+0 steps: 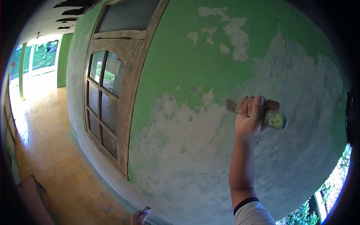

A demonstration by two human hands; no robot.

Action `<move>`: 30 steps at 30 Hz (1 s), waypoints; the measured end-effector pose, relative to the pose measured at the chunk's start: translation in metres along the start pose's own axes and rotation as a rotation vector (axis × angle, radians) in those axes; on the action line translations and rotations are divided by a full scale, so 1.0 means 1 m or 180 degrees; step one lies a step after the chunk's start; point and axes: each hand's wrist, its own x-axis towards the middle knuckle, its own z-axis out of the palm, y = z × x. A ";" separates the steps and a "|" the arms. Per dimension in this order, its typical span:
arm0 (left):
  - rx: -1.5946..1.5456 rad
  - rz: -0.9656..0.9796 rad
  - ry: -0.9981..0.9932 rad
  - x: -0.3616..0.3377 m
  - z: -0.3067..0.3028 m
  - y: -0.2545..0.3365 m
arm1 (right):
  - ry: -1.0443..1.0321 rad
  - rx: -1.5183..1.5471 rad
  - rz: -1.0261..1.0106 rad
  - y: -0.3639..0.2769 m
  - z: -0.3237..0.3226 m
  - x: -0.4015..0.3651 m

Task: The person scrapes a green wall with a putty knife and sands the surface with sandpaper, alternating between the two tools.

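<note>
My right hand [250, 114] is raised against the wall, its fingers wrapped round a scraper [275, 120]. The scraper's worn, brownish blade sticks out on the left, at the wall's surface, and its rounded, green-stained end shows on the right. Around it the green wall [176, 56] has large bare grey and whitish patches where paint is gone. Low at the bottom edge, my left hand [139, 218] is closed on a short greyish cylindrical thing [146, 210]; most of this hand is cut off by the frame, and the thing's kind cannot be made out.
A weathered wooden window frame [129, 78] with glass panes stands left of the bare patches. Beyond it runs a yellow tiled floor [56, 142] toward a bright opening. A dark reddish piece of furniture [33, 197] stands at lower left. Plants [300, 215] show at lower right.
</note>
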 end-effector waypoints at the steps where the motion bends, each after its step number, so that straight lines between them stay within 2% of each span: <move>1: -0.0003 -0.0006 0.0009 -0.006 -0.005 -0.003 | 0.0157 -0.0467 -0.0142 0.009 0.000 -0.002; 2: 0.1184 -0.0182 0.0284 -0.028 0.041 0.030 | 0.0173 -0.0479 -0.0123 0.013 -0.003 -0.003; 3: 0.2380 -0.0352 0.0562 -0.042 0.065 0.050 | 0.0006 -0.0755 0.0216 0.016 -0.005 -0.005; 4: 0.2378 -0.0332 0.0587 -0.042 0.062 0.047 | -0.0182 -0.0995 0.0541 0.019 -0.005 -0.004; 6: 0.2951 0.0080 0.0462 -0.040 0.059 0.042 | -0.0142 -0.0800 0.0572 0.013 -0.007 -0.001; 7: 0.2938 0.0105 0.0464 -0.040 0.058 0.042 | 0.0080 -0.0342 0.0476 0.004 -0.007 0.004; 8: 0.3078 -0.0133 0.0496 -0.043 0.067 0.047 | 0.0289 0.0111 0.0378 -0.001 -0.007 0.009; 10: 0.3228 -0.0398 0.0519 -0.045 0.070 0.046 | 0.0244 0.0062 0.0198 0.003 -0.010 0.013; 12: 0.3144 -0.0146 0.0456 -0.044 0.060 0.037 | -0.0092 -0.0951 0.0479 0.019 -0.009 0.015; 14: 0.3279 -0.0071 0.0407 -0.043 0.054 0.035 | -0.0077 -0.0590 0.0630 0.012 -0.004 0.016; 16: 0.3408 0.0020 0.0359 -0.040 0.053 0.035 | -0.0034 -0.0422 -0.0039 0.003 -0.003 0.021; 17: 0.3341 0.0017 0.0386 -0.042 0.062 0.038 | -0.0041 -0.0414 -0.0043 0.012 -0.003 0.022; 19: 0.3301 -0.0040 0.0412 -0.045 0.057 0.031 | 0.0357 -0.1064 0.0354 0.031 -0.010 0.020; 21: 0.2472 0.0154 0.0070 -0.025 0.022 -0.005 | 0.0180 -0.0889 0.0559 0.020 -0.003 0.023; 22: 0.2461 0.0163 0.0073 -0.015 -0.005 -0.025 | -0.0026 -0.0687 0.0744 0.014 0.003 0.027; 24: 0.2091 0.0387 -0.0478 -0.011 -0.020 -0.026 | 0.0089 -0.0403 0.0545 -0.002 0.001 0.031; 25: 0.2079 0.0389 -0.0484 -0.020 0.005 -0.007 | 0.0206 -0.0126 0.0353 -0.007 0.000 0.032; 26: 0.2681 0.0128 -0.0069 -0.043 0.051 0.030 | 0.0201 -0.0142 0.0361 0.001 -0.001 0.031; 27: 0.3293 -0.0162 0.0356 -0.059 0.075 0.049 | 0.0277 -0.0574 0.0460 0.015 -0.004 0.027; 28: 0.3315 -0.0193 0.0353 -0.061 0.073 0.048 | 0.0360 -0.1000 0.0555 0.021 -0.006 0.023; 30: 0.3550 0.0185 0.0258 -0.057 0.070 0.045 | 0.0147 -0.0906 0.0466 0.018 -0.010 0.024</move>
